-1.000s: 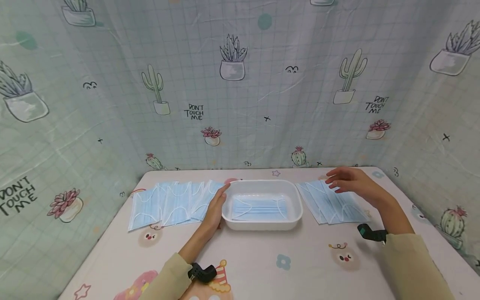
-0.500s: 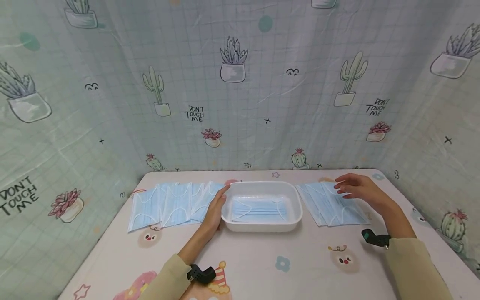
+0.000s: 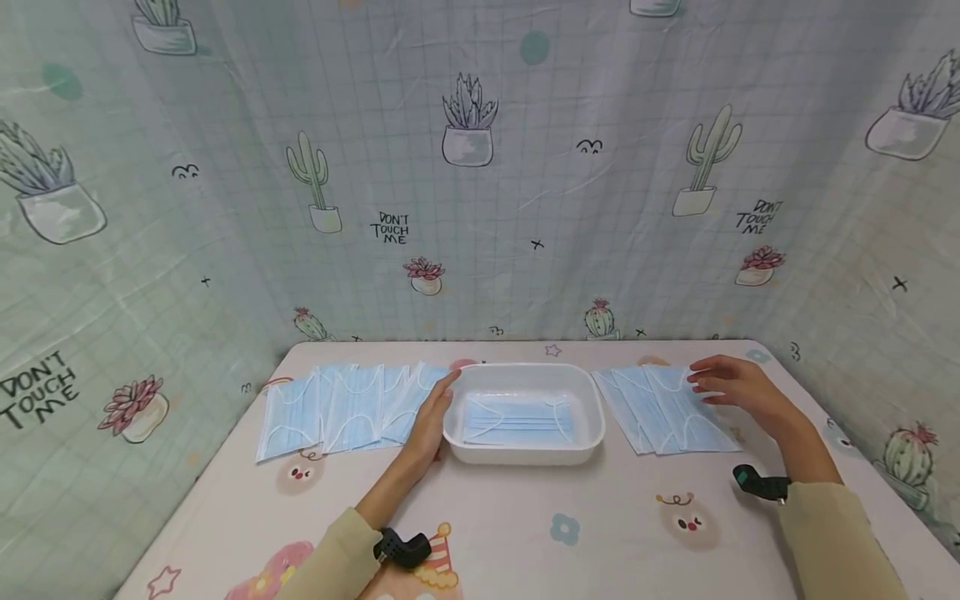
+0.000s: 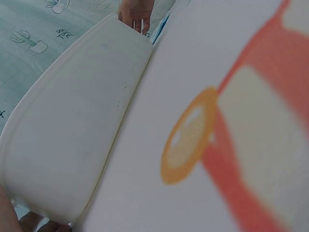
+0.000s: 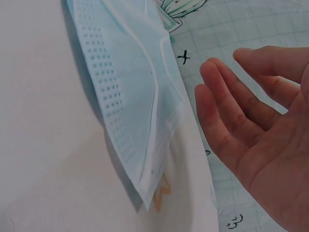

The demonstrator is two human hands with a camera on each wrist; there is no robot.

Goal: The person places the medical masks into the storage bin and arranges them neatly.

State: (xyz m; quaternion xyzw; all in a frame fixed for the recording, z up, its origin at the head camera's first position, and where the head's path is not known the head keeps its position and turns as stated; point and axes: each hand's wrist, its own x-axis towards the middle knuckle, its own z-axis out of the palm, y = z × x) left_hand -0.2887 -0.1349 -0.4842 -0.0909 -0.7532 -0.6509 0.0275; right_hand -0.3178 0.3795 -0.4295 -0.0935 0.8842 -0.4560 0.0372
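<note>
A white plastic tub (image 3: 523,454) stands mid-table with a light-blue face mask (image 3: 517,419) lying flat inside. My left hand (image 3: 429,423) rests along the tub's left side, a fingertip at the rim; in the left wrist view its fingers (image 4: 29,222) show at the tub's near end. On the right lie several overlapping blue face masks (image 3: 660,412) with white ear loops. Over their right edge hovers my right hand (image 3: 735,386), fingers loosely bent and nothing in them. The right wrist view shows its fingers (image 5: 231,111) apart from the nearest mask (image 5: 130,82).
More overlapping face masks (image 3: 348,408) are spread left of the tub, partly behind the left hand. A pale patterned cloth covers the table (image 3: 510,533). Cactus-print curtains (image 3: 525,192) rise at the back and both sides. Each wrist wears a black camera mount (image 3: 403,548).
My right hand has drifted to the right and slightly nearer over the right-hand masks, uncovering more of them. The left hand and the tub have stayed in place.
</note>
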